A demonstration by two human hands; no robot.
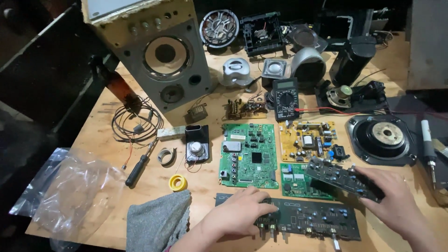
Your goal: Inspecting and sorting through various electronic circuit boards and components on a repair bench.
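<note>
Looking down from head height at a plywood desk (205, 186) crowded with electronics parts. Landmark: a large green rectangular circuit board (249, 155) lying flat near the middle.

Just below that green board, at the desk's near edge, lies a long dark control-panel circuit board with a row of metal knobs (310, 219). The left hand (240, 213) rests on its left end, fingers curled down over the board and its knobs, pressing or gripping it.

Right of and slightly below the green board, the right hand (394, 198) is closed around one end of a second narrow dark circuit strip (343, 178), holding it tilted above a smaller green board (296, 181).

Right of the landmark lies a yellow power-supply board (308, 140). Above it sits a black multimeter with red lead (285, 99). Far above and left stands a grey wooden loudspeaker cabinet (161, 56). Left of the landmark are a small silver speaker in a black holder (197, 144), a black-handled screwdriver (139, 167) and a yellow tape roll (178, 182). A grey cloth (156, 221) and a clear plastic bag (70, 191) lie lower left. A round black speaker frame (382, 139) sits far right.
</note>
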